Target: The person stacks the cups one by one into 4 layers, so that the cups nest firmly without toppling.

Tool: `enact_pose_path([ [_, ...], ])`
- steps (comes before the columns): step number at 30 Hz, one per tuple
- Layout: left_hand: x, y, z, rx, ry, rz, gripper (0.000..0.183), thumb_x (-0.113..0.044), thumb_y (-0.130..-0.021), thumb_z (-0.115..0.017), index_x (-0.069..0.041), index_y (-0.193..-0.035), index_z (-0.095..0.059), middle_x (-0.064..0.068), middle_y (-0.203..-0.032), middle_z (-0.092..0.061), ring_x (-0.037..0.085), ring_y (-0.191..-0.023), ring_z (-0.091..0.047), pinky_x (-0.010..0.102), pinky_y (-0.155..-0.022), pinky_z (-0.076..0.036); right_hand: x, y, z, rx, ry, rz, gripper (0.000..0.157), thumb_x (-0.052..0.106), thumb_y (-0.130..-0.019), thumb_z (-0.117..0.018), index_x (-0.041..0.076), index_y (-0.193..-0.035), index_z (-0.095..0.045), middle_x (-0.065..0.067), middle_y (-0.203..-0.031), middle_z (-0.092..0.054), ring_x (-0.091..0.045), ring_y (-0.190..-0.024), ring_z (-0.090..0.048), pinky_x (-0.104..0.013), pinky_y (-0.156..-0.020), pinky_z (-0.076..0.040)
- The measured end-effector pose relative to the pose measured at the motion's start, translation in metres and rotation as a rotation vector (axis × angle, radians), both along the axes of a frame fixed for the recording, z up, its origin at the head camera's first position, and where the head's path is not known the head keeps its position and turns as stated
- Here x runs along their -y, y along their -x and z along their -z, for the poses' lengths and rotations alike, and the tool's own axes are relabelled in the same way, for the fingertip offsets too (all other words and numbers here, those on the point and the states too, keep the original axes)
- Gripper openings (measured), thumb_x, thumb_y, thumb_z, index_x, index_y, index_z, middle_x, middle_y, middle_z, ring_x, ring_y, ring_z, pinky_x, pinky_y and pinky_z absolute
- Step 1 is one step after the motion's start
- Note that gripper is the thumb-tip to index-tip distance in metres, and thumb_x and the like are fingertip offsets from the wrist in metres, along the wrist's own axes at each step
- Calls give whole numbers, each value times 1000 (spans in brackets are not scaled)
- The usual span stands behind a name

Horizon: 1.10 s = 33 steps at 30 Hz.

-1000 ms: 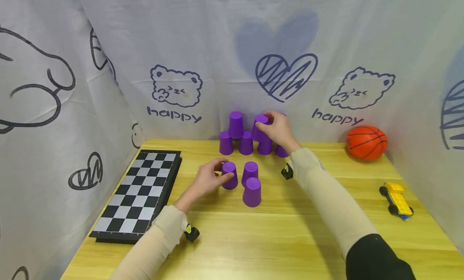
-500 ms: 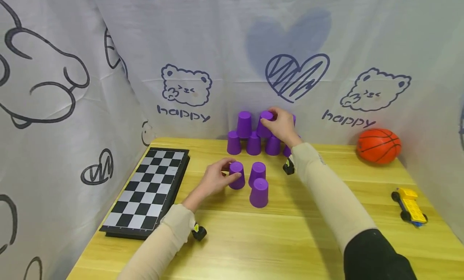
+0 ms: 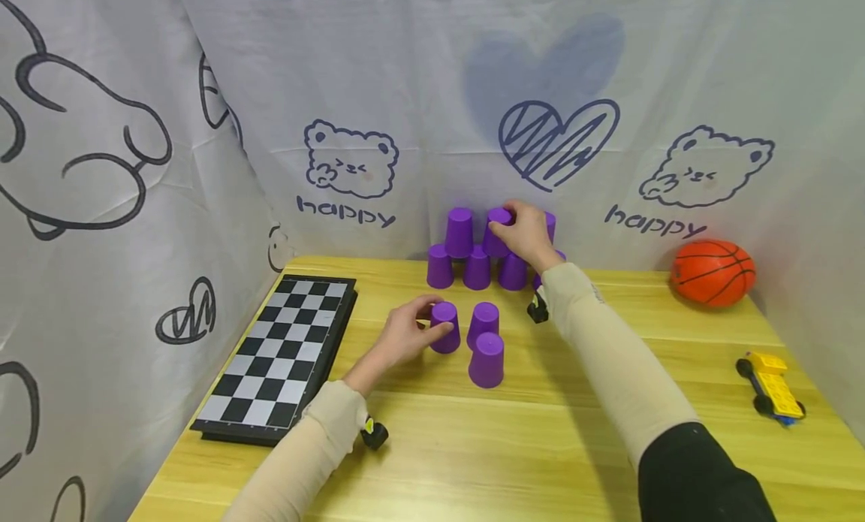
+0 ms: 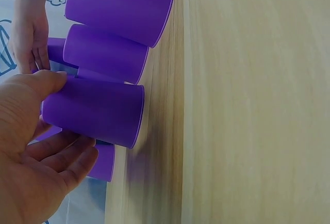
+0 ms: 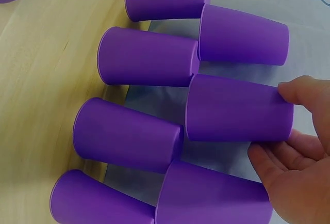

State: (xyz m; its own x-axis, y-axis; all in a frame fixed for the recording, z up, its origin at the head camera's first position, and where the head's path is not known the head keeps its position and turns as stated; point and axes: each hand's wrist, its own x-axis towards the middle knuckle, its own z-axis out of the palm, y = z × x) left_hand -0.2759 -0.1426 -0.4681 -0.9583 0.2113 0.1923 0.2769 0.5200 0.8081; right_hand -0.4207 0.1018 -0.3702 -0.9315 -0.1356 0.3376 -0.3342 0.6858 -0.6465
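Purple cups stand upside down in two tiers at the back of the table. My right hand (image 3: 530, 233) pinches the middle upper cup (image 5: 237, 108) near its closed end, thumb on one side and fingers on the other. That cup's rim bridges two lower cups. Beside it are a left upper cup (image 3: 459, 233) and a right upper cup (image 3: 550, 225), the latter partly behind my hand. Nearer me, my left hand (image 3: 403, 334) holds another upturned cup (image 4: 95, 110) between thumb and fingers. Just right of it stand two more cups, one behind (image 3: 483, 321) and one in front (image 3: 486, 363).
A folded chessboard (image 3: 277, 357) lies at the left of the wooden table (image 3: 439, 454). On the right are an orange basketball (image 3: 712, 273) at the back and a yellow toy car (image 3: 773, 387) nearer. A printed cloth (image 3: 419, 94) hangs close behind the cups.
My right hand has lowered the middle upper cup slightly and brought it upright onto the lower row. My left hand keeps its hold. The whole view has shifted a little.
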Motion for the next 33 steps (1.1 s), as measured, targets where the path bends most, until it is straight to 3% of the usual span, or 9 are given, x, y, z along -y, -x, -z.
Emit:
enact_pose_path([
  [12,0,0,0,-10,5,8,47,-25,-96,-80,-10,-137,-64,12,-127,-74,30,-111,-74,41,-94,-63,1,6,-1,1,-79,-15,47,20,-96,-67,-6,-135,-63,-28,-130,-69,-43,-121,-64,-51,-111,-50],
  [25,-2,0,3,-4,3,12,47,-26,-96,-80,-11,-138,-64,12,-127,-74,30,-112,-73,42,-95,-63,1,6,1,19,-72,17,56,18,-97,-65,-7,-146,-55,-30,-144,-61,-45,-137,-57,-50,-121,-43],
  [33,-1,0,1,-15,-10,5,47,-24,-95,-81,-11,-137,-65,13,-126,-75,31,-110,-74,43,-94,-63,2,1,-8,5,-71,20,58,20,-97,-68,-6,-147,-54,-29,-146,-61,-45,-139,-56,-51,-123,-41],
])
